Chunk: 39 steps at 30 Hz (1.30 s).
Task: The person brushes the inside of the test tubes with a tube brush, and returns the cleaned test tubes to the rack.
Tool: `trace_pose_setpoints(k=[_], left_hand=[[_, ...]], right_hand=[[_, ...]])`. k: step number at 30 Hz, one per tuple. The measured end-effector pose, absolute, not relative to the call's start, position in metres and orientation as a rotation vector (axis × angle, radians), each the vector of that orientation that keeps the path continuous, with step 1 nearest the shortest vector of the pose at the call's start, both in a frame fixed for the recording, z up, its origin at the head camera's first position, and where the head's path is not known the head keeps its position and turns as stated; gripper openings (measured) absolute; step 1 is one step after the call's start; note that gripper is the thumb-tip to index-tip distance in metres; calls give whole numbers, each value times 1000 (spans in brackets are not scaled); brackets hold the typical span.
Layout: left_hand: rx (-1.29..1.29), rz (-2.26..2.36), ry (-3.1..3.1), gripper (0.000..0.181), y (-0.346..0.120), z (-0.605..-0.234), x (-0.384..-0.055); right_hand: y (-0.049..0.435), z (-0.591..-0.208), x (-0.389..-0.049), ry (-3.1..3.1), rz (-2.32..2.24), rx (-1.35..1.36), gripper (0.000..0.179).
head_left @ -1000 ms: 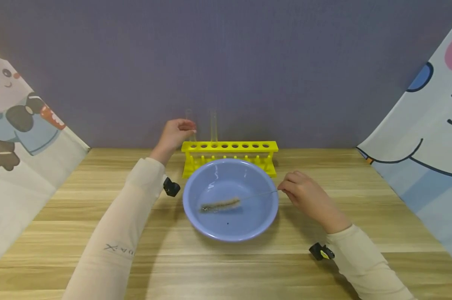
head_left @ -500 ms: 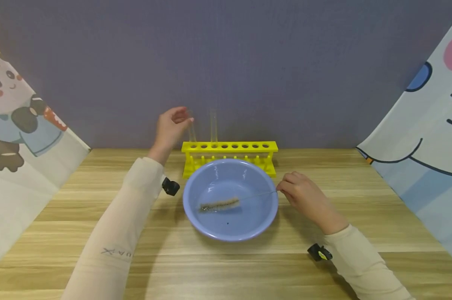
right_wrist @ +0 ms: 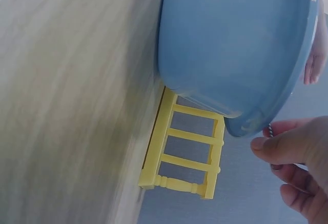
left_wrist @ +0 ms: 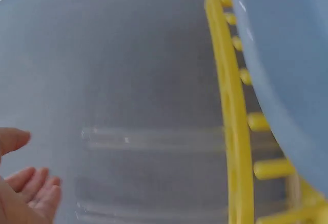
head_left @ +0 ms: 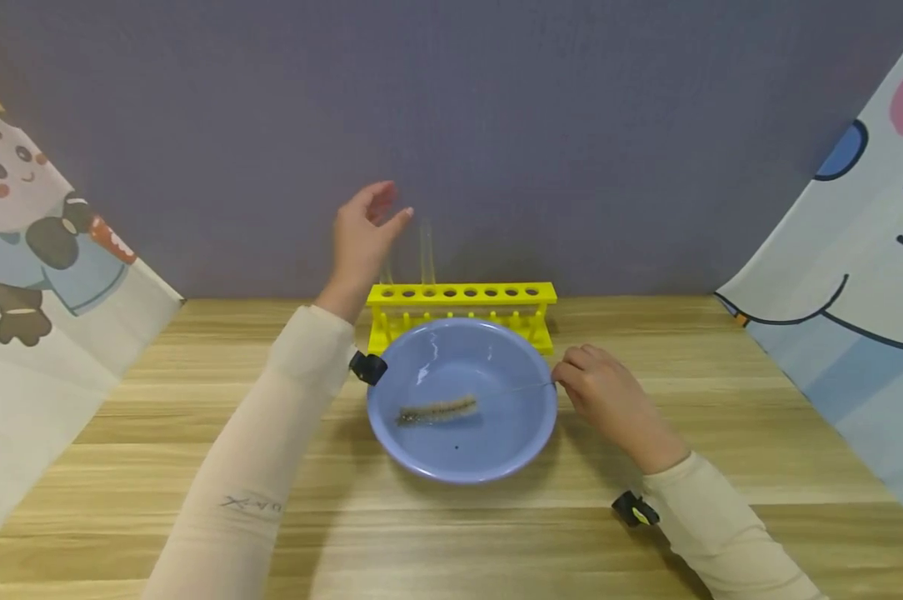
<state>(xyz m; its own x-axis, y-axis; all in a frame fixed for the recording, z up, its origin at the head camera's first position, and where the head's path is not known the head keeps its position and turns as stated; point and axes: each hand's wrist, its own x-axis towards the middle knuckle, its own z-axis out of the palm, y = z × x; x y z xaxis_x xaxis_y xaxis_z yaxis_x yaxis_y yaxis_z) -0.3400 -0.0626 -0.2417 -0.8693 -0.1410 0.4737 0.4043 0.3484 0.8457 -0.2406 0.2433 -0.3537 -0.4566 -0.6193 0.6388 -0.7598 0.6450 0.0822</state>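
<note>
My left hand (head_left: pixel 365 237) is raised over the left end of the yellow test tube rack (head_left: pixel 462 293), fingers spread and holding nothing. Two clear test tubes stand in the rack. One test tube (head_left: pixel 427 254) is fully seen, while the other, at the leftmost hole, is partly behind my left hand. In the left wrist view both tubes, including the nearer test tube (left_wrist: pixel 154 139), lie apart from my fingers. My right hand (head_left: pixel 601 400) pinches the twisted wire handle of a test tube brush (head_left: pixel 436 410). Its bristled head is inside the blue basin (head_left: pixel 462 471).
The basin stands in front of the rack on the wood-grain table (head_left: pixel 391 542) and hides part of the rack's base. A grey wall (head_left: pixel 571 150) rises behind. Cartoon-printed cloths hang at the left and right sides.
My left hand has let go of the leftmost test tube and moved up and to the right. The right hand and the brush have hardly moved.
</note>
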Motion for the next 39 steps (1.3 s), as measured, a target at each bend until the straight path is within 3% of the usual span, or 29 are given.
trace_pose_setpoints(k=[7, 15, 25, 39], left_hand=[[-128, -1659, -2274, 47, -46, -243, -347], [-44, -1527, -2706, 60, -43, -265, -356], [-82, -1562, -2701, 40, -46, -279, -360], [-431, -1332, -2340, 35, -48, -266, -339]], right_hand=[[243, -358, -242, -2199, 296, 1010, 20], [237, -361, -240, -2202, 319, 947, 18], [229, -361, -238, -2213, 289, 915, 19], [230, -365, -239, -2167, 246, 944, 29]])
